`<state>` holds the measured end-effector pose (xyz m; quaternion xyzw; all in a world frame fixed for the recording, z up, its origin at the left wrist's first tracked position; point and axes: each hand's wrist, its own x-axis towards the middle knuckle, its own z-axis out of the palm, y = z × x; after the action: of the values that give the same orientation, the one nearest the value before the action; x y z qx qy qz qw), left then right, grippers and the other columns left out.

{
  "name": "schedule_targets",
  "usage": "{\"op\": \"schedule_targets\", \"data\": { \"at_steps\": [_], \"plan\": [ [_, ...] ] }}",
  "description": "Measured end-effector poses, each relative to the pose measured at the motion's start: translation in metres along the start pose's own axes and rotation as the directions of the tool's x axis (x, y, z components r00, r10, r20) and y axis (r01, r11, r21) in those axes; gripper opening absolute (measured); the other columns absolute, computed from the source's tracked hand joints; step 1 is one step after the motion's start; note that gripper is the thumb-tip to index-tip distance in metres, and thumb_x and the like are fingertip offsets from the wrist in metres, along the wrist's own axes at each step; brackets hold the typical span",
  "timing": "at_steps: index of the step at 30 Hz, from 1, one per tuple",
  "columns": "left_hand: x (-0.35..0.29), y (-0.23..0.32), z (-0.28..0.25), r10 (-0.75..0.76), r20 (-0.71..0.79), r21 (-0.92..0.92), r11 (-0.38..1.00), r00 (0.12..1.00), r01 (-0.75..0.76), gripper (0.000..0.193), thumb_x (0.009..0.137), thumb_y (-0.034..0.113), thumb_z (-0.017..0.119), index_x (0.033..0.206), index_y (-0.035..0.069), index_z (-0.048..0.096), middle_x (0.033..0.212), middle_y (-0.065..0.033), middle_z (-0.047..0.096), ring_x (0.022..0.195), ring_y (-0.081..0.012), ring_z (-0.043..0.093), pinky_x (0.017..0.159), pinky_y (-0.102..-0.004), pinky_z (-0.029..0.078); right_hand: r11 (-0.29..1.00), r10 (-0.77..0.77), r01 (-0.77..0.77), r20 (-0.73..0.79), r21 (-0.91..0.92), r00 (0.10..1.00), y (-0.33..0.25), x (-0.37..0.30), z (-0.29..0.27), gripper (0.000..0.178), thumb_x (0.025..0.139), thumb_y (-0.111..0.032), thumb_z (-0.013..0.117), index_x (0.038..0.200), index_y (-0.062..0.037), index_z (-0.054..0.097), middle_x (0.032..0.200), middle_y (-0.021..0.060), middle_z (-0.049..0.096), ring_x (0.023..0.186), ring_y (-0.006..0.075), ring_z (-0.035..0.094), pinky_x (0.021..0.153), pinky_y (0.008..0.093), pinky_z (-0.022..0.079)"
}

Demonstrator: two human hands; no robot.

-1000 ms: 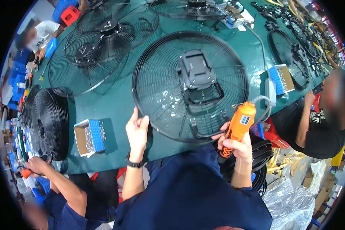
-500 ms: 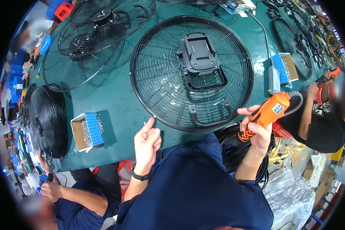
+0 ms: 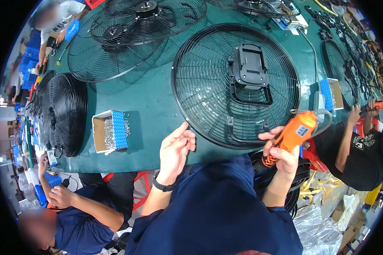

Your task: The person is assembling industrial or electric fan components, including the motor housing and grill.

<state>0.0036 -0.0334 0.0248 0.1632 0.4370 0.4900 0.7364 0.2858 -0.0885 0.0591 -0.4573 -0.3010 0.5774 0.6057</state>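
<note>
In front of me a round black fan grille point(image 3: 208, 91) lies on the green table. On it sit a black housing point(image 3: 250, 66) with a rectangular recess and a black bracket handle point(image 3: 261, 102). A curved black stand bar point(image 3: 242, 139) crosses its near edge. My right hand point(image 3: 281, 151) is wrapped around an orange electric screwdriver point(image 3: 300, 127), held over the grille's near right side with its cord looping right. My left hand point(image 3: 174, 151) is beside the near left rim, index finger stretched out and the others loosely curled; nothing shows in it.
A box of screws point(image 3: 110, 131) stands at left, near an upright black fan cage point(image 3: 66, 114). More fan grilles point(image 3: 149, 25) overlap at the back. Another screw box point(image 3: 331, 94) is at right. Co-workers sit on both sides; plastic wrap point(image 3: 317, 227) lies at lower right.
The view has shifted, so the grille, boxes and fans appear farther right. Both hands stay near the grille's near edge, the right one still holding the screwdriver.
</note>
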Motion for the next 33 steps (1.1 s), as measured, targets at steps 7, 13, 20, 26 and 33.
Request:
{"op": "schedule_targets", "data": {
  "at_steps": [7,13,20,26,33],
  "plan": [
    [-0.013,-0.013,-0.019,-0.165,0.217,0.041,0.986,0.962,0.159,0.027,0.093,-0.001,0.045,0.117,-0.006,0.053,0.110,-0.0234,0.061,0.083,-0.0251,0.066,0.062,-0.0279,0.054,0.901,-0.430,0.430,-0.007,0.053,0.903,-0.011,-0.020,0.017,0.035,0.070,-0.005,0.066,0.098,-0.0012,0.044,0.071,0.0138,0.055,0.057,0.0220,0.053,0.058,0.0338,0.047],
    [-0.015,-0.024,-0.006,-0.384,0.313,0.184,0.922,0.869,0.341,0.020,0.095,0.008,0.050,0.107,-0.006,0.056,0.097,-0.0203,0.065,0.066,-0.0182,0.063,0.047,-0.0221,0.048,0.774,-0.632,0.618,0.208,0.136,0.746,-0.015,-0.030,0.034,0.038,0.068,-0.001,0.067,0.100,-0.0033,0.046,0.069,0.0085,0.057,0.057,0.0209,0.057,0.055,0.0343,0.049],
    [-0.013,-0.023,0.014,-0.387,0.303,0.189,0.920,0.871,0.343,0.027,0.096,0.013,0.048,0.115,-0.005,0.055,0.094,-0.0169,0.065,0.066,-0.0153,0.060,0.050,-0.0231,0.046,0.760,-0.647,0.650,0.102,-0.001,0.756,-0.011,-0.039,0.048,0.036,0.068,-0.004,0.070,0.098,-0.0034,0.049,0.066,0.0075,0.057,0.057,0.0208,0.058,0.055,0.0331,0.049],
    [-0.005,0.000,0.023,-0.340,0.413,0.288,0.929,0.845,0.233,0.029,0.097,0.014,0.047,0.118,-0.005,0.053,0.089,-0.0160,0.066,0.061,-0.0139,0.059,0.046,-0.0211,0.043,0.706,-0.698,0.705,0.103,-0.068,0.709,-0.016,-0.051,0.053,0.036,0.068,-0.007,0.072,0.096,-0.0034,0.050,0.065,0.0077,0.058,0.057,0.0205,0.058,0.055,0.0333,0.049],
    [0.002,0.017,0.020,-0.187,0.352,0.327,0.943,0.917,0.066,0.033,0.097,0.017,0.047,0.120,-0.006,0.053,0.063,-0.0116,0.061,0.038,-0.0081,0.040,0.035,-0.0190,0.028,0.711,-0.700,0.703,0.118,0.020,0.704,-0.013,-0.054,0.042,0.035,0.067,0.002,0.070,0.098,-0.0020,0.054,0.069,0.0091,0.060,0.061,0.0209,0.060,0.060,0.0345,0.051]
  ]
}}
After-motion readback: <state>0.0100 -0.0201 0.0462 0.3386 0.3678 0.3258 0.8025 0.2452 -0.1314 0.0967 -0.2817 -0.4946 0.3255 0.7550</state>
